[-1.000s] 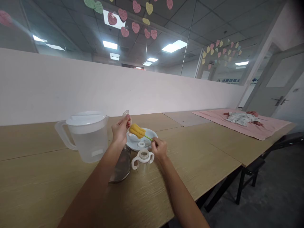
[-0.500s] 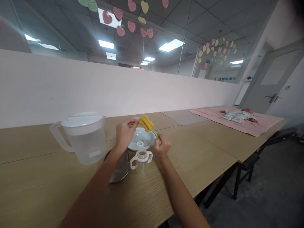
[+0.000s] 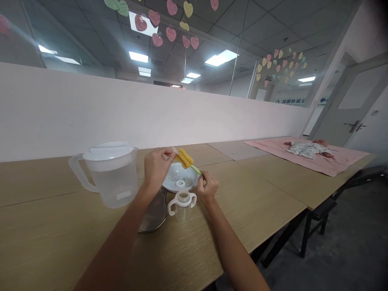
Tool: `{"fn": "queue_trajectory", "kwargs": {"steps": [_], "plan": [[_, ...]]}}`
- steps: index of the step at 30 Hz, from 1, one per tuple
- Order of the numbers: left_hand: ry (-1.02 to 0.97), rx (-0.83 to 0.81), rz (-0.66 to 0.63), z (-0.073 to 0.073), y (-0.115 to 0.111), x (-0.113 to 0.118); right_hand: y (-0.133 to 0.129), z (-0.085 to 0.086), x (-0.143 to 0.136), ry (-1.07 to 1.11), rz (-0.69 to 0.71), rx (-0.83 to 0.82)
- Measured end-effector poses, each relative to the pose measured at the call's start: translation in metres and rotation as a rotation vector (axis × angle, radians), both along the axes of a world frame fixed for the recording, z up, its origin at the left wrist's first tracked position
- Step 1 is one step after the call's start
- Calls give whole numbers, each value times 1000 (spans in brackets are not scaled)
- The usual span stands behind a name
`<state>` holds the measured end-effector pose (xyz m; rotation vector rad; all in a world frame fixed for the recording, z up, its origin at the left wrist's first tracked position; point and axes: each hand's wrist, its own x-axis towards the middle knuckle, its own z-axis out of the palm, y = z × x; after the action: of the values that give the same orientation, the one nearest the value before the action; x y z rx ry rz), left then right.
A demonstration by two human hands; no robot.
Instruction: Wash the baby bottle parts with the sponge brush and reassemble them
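My right hand [image 3: 207,186] grips the green handle of a brush with a yellow sponge head [image 3: 184,159]. Pinched in the fingers of my left hand [image 3: 157,165] is a small clear piece, probably a nipple [image 3: 175,150], against the sponge's tip. Beneath them is a white bowl [image 3: 194,180] with clear items inside and a white ring [image 3: 180,184] at its near side. A clear bottle with two white handles [image 3: 183,199] stands upright and uncapped in front of the bowl. The dark tray [image 3: 154,214] lies partly behind my left forearm.
A lidded clear pitcher [image 3: 117,178] stands at the left on the wooden table [image 3: 257,202]. Far right, a baby doll [image 3: 306,148] lies on a pink cloth [image 3: 327,163]. A black chair [image 3: 323,208] is beside the table's right edge. A white wall [image 3: 151,113] runs behind.
The yellow sponge head has turned and dipped slightly, with the small clear piece now showing at its tip. My left hand has shifted slightly left. The whole view has moved a little.
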<state>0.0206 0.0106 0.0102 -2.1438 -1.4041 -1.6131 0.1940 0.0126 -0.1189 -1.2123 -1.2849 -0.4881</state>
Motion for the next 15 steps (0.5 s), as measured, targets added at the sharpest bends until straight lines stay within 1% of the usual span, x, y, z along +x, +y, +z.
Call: {"fn": "queue_trajectory", "kwargs": {"steps": [5, 8, 12, 15], "plan": [[94, 1, 92, 6, 3, -13, -1, 1, -3, 19, 32, 37], [140, -17, 79, 7, 1, -14, 0, -1, -5, -37, 38, 19], [170, -13, 41, 9, -2, -9, 4, -6, -4, -112, 0, -40], [186, -22, 22, 12, -4, -9, 5, -7, -5, -138, -20, -58]]}}
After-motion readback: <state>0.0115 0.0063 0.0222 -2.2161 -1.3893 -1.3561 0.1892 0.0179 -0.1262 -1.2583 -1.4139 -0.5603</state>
